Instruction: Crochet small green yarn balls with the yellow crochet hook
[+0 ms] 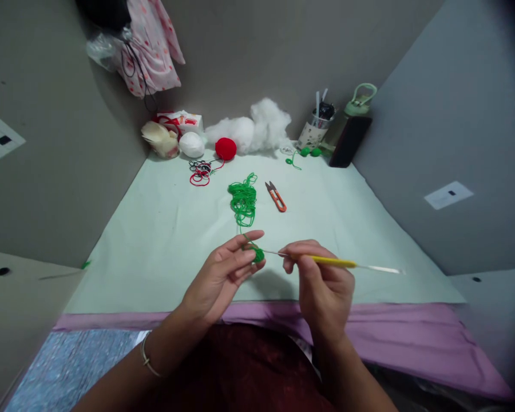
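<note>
Between the thumb and fingers of my left hand [223,272] is a small green crochet piece [258,254]. A strand of green yarn runs over that hand's raised index finger from the loose green yarn pile [243,201] on the table. My right hand [321,280] is closed around the yellow handle of a crochet hook [332,261]. The hook's thin metal tip reaches left to the green piece; whether it sits inside a stitch is too small to tell. Just beyond my hands lie orange thread snips [276,197].
Along the back wall stand a white yarn ball [192,145], a red yarn ball [225,149], white stuffing [257,129], a pen cup [313,130], a green bottle [356,109] and a black phone-like slab [350,141]. Small green pieces [311,152] lie near the cup. Grey partitions enclose both sides.
</note>
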Motion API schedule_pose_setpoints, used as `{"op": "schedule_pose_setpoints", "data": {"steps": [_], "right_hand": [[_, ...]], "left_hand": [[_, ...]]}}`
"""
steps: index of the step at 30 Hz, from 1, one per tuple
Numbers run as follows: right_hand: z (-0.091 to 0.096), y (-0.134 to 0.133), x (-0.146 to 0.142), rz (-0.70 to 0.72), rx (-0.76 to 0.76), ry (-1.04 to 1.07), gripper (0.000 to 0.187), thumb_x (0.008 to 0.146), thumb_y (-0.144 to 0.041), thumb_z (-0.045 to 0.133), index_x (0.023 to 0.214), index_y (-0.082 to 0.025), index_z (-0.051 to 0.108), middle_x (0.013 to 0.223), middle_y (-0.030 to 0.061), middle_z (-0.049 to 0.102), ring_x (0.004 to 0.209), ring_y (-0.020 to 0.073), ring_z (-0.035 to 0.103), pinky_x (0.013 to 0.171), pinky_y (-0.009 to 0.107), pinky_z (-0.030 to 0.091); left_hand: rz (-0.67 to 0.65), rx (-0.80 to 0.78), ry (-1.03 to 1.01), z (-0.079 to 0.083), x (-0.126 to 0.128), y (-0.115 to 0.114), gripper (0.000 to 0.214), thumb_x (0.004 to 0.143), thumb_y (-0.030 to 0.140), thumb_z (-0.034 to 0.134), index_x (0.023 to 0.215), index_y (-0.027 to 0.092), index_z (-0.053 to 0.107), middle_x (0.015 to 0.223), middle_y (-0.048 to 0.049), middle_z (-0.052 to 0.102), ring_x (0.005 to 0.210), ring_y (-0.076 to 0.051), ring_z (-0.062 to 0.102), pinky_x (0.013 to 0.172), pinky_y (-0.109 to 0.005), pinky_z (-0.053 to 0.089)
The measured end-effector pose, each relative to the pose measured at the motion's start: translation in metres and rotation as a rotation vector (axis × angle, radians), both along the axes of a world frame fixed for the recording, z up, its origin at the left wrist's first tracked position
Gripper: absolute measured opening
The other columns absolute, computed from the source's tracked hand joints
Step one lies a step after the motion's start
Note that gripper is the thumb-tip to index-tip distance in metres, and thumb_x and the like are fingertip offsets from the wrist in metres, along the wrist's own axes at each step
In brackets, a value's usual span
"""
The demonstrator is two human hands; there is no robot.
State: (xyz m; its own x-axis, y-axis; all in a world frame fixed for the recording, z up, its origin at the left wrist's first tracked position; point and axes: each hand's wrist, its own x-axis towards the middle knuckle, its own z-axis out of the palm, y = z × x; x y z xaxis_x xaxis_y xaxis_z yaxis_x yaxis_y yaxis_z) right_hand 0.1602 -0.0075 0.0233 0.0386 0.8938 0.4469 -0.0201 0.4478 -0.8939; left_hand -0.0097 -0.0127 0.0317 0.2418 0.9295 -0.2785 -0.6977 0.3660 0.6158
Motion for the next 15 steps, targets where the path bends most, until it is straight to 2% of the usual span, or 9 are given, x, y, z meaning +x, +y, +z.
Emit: {"op": "schedule_pose_setpoints", "data": {"steps": [2, 5, 9, 15], "right_hand": [[0.0002, 0.0032, -0.0017, 0.091, -0.081, 0.101, 0.019, 0.104, -0.026, 0.063, 0.099, -0.027, 0.081, 0.089, 0.0027, 0.074, 0.070, 0.0155, 0.063, 0.065, 0.031, 0.052], [-0.0034, 0.0051, -0.0037, 0.152, -0.115, 0.082, 0.016, 0.103, -0.029, 0.066, 0.100, -0.026, 0.082, 0.093, 0.0040, 0.077, 0.076, 0.0162, 0.065, 0.068, 0.031, 0.053], [-0.0064, 0.0058, -0.0040, 0.140, -0.177, 0.153, 0.015, 0.102, -0.034, 0.068, 0.100, -0.026, 0.081, 0.092, 0.0035, 0.078, 0.070, 0.0154, 0.064, 0.067, 0.031, 0.053], [-0.0033, 0.0088, -0.0029, 0.218, -0.259, 0.281, 0.019, 0.102, -0.039, 0.067, 0.098, -0.025, 0.079, 0.090, 0.0042, 0.079, 0.066, 0.0139, 0.063, 0.065, 0.030, 0.053]], "left_hand": [[0.046, 0.070, 0.102, 0.0002, 0.0028, -0.0012, 0.038, 0.078, 0.023, 0.091, 0.115, 0.022, 0.083, 0.081, 0.0024, 0.064, 0.074, -0.010, 0.055, 0.095, -0.031, 0.049], [0.040, 0.152, 0.220, -0.0001, 0.0072, -0.0037, 0.041, 0.080, 0.026, 0.089, 0.120, 0.025, 0.081, 0.091, -0.0018, 0.070, 0.089, -0.016, 0.060, 0.084, -0.029, 0.046], [0.044, 0.149, 0.287, -0.0003, 0.0062, -0.0048, 0.037, 0.084, 0.030, 0.085, 0.121, 0.023, 0.081, 0.092, -0.0035, 0.067, 0.079, -0.015, 0.052, 0.070, -0.028, 0.039], [0.046, 0.136, 0.300, 0.0006, 0.0031, -0.0042, 0.039, 0.082, 0.030, 0.086, 0.120, 0.024, 0.081, 0.096, -0.0040, 0.068, 0.081, -0.015, 0.052, 0.071, -0.028, 0.039]]}}
